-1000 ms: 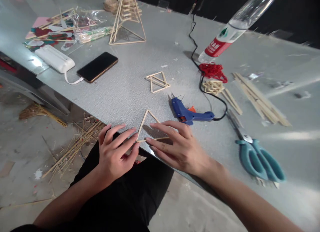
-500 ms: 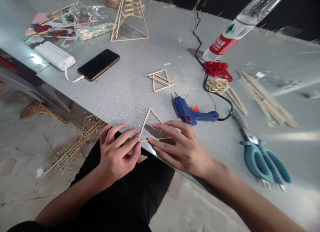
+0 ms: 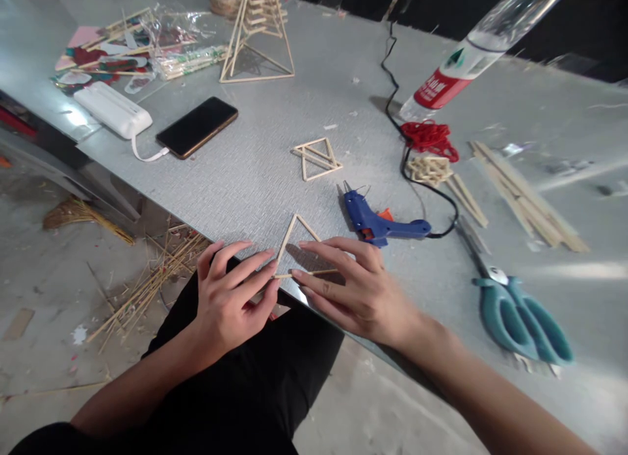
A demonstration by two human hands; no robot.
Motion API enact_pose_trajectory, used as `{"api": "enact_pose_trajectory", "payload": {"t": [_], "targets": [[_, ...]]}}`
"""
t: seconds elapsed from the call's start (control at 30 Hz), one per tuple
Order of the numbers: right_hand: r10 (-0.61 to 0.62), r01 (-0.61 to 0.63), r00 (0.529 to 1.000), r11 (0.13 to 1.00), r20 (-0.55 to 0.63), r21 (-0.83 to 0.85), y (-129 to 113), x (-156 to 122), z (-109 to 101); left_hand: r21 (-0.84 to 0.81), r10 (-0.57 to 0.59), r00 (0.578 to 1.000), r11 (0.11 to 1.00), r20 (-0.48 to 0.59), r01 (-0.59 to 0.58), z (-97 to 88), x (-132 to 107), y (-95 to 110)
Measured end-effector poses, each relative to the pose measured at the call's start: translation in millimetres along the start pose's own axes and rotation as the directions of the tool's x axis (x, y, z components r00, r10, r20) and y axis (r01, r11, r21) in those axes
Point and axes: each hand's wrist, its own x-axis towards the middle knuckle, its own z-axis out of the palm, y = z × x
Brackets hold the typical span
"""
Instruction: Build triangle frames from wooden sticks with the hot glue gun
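A triangle of thin wooden sticks [image 3: 292, 236] lies at the near edge of the grey table [image 3: 255, 174]. My left hand [image 3: 230, 298] pinches its left corner with the fingertips together. My right hand [image 3: 350, 288] rests over the triangle's right side, fingers pressing its bottom stick. A blue glue gun [image 3: 377, 221] lies just beyond my right hand, its black cord [image 3: 397, 121] running to the back.
A smaller stick triangle [image 3: 316, 157] lies mid-table, a stick pyramid [image 3: 255, 36] at the back. A black phone [image 3: 197, 127] and white power bank [image 3: 112, 110] are on the left. Teal scissors [image 3: 520, 314], loose sticks [image 3: 524, 193], red thread [image 3: 429, 138] and a bottle [image 3: 466, 56] are on the right.
Both hands stay on the stick triangle in the same hold. Only the view has shifted slightly.
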Motion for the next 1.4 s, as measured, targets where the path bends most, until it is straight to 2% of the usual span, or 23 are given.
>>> {"api": "enact_pose_trajectory", "payload": {"t": [0.17, 0.3, 0.47, 0.53, 0.63, 0.7, 0.73, 0.8, 0.93, 1.03, 1.1, 1.2, 1.23, 1.3, 1.4], "targets": [[-0.015, 0.013, 0.998, 1.0, -0.056, -0.024, -1.3, 0.8, -2.3, -0.015, 0.033, 0.999, 0.999, -0.016, -0.033, 2.7, -5.5, -4.6], [-0.037, 0.037, 0.994, 0.999, -0.106, 0.0, -0.6, -0.9, -4.8, -0.014, 0.132, 0.991, 0.991, 0.029, -0.132, 0.6, -13.1, -18.4], [-0.052, 0.054, 0.985, 0.998, -0.162, 0.009, 1.1, -4.9, -6.2, 0.062, 0.32, 0.933, 0.941, 0.165, -0.333, -8.1, -17.9, -49.3], [-0.077, 0.081, 0.976, 0.997, -0.204, 0.011, 1.6, -6.6, -6.4, 0.057, 0.369, 0.912, 0.922, 0.181, -0.384, -12.6, -15.2, -58.5], [-0.102, 0.108, 0.964, 0.994, -0.244, 0.012, 2.2, -8.6, -6.5, 0.025, 0.379, 0.922, 0.924, 0.074, -0.382, -19.8, 0.6, -62.0], [-0.097, 0.104, 0.963, 0.995, -0.25, 0.014, 2.6, -9.1, -6.6, 0.011, 0.378, 0.926, 0.926, 0.002, -0.378, -24.3, 20.7, -58.8], [-0.091, 0.099, 0.963, 0.995, -0.252, 0.018, 2.7, -9.0, -6.8, 0.009, 0.388, 0.922, 0.922, -0.005, -0.388, -25.9, 33.1, -56.8], [-0.077, 0.089, 0.964, 0.995, -0.253, 0.035, 2.9, -8.3, -7.2, 0.015, 0.435, 0.899, 0.9, 0.051, -0.436, -27.1, 60.9, -54.1], [-0.009, 0.021, 0.973, 0.998, -0.23, 0.052, 3.3, -5.9, -8.1, -0.045, 0.552, 0.795, 0.827, 0.251, -0.56, -17.6, 116.0, -61.2], [0.055, -0.051, 0.974, 0.998, -0.219, 0.023, 4.3, -3.3, -8.2, -0.105, 0.642, 0.711, 0.759, 0.286, -0.643, -1.2, 147.4, -76.5], [0.082, -0.086, 0.971, 0.996, -0.224, -0.01, 5.1, -0.9, -8.2, -0.134, 0.727, 0.612, 0.671, 0.311, -0.729, 10.9, 162.5, -88.8], [0.125, -0.153, 0.961, 0.983, -0.249, -0.099, 6.0, 3.5, -8.3, -0.2, 0.837, 0.408, 0.499, 0.364, -0.843, 27.2, 177.8, -105.1], [0.144, -0.182, 0.956, 0.974, -0.255, -0.131, 6.1, 5.0, -8.2, -0.229, 0.865, 0.353, 0.447, 0.358, -0.865, 31.7, 181.4, -108.9], [0.197, -0.244, 0.947, 0.955, -0.253, -0.168, 6.0, 7.7, -7.8, -0.288, 0.914, 0.273, 0.36, 0.3, -0.887, 39.4, 186.9, -113.3], [0.274, -0.315, 0.936, 0.933, -0.223, -0.173, 5.6, 9.7, -6.4, -0.364, 0.957, 0.212, 0.272, 0.196, -0.891, 47.0, 191.3, -114.4]]}}
